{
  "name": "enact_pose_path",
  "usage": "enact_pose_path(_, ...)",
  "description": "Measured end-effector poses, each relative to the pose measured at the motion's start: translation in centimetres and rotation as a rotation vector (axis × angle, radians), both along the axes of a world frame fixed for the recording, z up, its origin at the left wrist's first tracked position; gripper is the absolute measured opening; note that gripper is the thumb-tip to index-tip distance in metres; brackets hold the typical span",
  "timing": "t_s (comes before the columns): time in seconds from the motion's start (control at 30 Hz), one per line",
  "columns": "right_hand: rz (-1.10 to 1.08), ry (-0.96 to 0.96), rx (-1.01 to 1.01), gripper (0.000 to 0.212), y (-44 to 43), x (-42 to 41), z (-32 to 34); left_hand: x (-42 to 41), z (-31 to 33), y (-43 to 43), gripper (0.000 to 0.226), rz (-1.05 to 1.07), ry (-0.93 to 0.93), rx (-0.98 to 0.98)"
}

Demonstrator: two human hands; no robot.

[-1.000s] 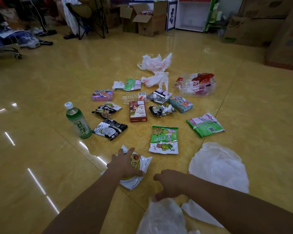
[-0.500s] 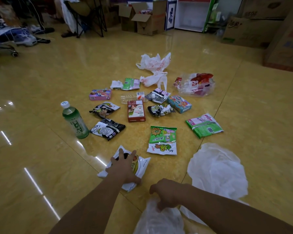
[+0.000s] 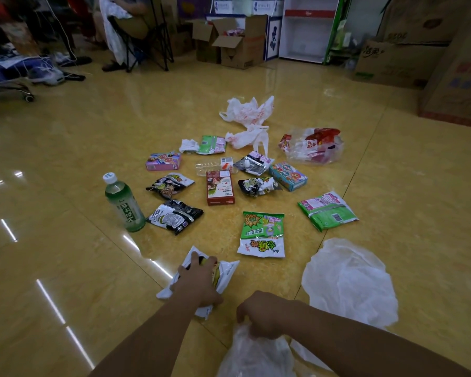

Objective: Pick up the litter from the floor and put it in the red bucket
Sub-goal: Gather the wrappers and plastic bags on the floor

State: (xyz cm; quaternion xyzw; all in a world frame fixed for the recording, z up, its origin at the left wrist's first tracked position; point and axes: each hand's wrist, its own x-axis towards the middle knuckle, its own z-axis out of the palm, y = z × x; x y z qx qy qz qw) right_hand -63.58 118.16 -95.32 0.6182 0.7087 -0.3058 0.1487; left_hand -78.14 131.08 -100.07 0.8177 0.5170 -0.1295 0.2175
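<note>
A glossy yellow tiled floor (image 3: 65, 268) fills the view, with litter scattered across its middle. Largest of it is a crumpled white plastic sheet (image 3: 348, 281) lying flat at the near right. Next is a translucent plastic bag (image 3: 253, 355) at the bottom edge, and the right hand (image 3: 267, 314) bunches its top in curled fingers. Just left of that bag lies a white snack wrapper (image 3: 229, 270) with a yellow print, flat on the floor near the person. Its long axis seems to run from near left to far right, roughly in line with the forearm, though the hand hides much of it. The left hand (image 3: 196, 287) is clamped on this wrapper, fingers bent down over its far part and the thumb hooked at its near edge. Beyond it a green-and-white packet (image 3: 263, 232) lies lengthwise away from the person, a black packet (image 3: 174, 216) sits to the left, and a green bottle (image 3: 124, 204) stands upright beside that.
</note>
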Motion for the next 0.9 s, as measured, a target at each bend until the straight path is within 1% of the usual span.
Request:
enact_pose_path(0.07, -0.001, -0.002, 0.019, 0.044, 0.1, -0.1, 0.4, -0.5, 0.5, -0.2, 0.109, 0.012, -0.039, -0.002)
enact_pose_path(0.23, -0.024, 0.017, 0.066, 0.042, 0.6, -0.4, 1.9, -2.0, 2.1, -0.8, 0.097, -0.004, -0.164, 0.027)
enact_pose_path(0.43, -0.025, 0.018, 0.150, 0.042, 1.4, -1.5, 4.6, -4.7, 4.1, -1.3, 0.094, 0.062, -0.320, 0.023)
enact_pose_path(0.6, 0.009, 0.004, 0.194, 0.041, 2.3, -3.4, 6.7, -6.8, 6.0, -1.6, 0.086, 0.089, -0.389, 0.064)
enact_pose_path(0.77, 0.060, -0.018, 0.237, 0.041, 3.1, -5.4, 9.0, -9.1, 8.3, -1.5, 0.090, 0.137, -0.437, 0.127)
enact_pose_path(0.9, 0.102, -0.048, 0.276, 0.042, 4.3, -7.2, 11.3, -11.6, 11.5, -0.8, 0.090, 0.161, -0.442, 0.197)
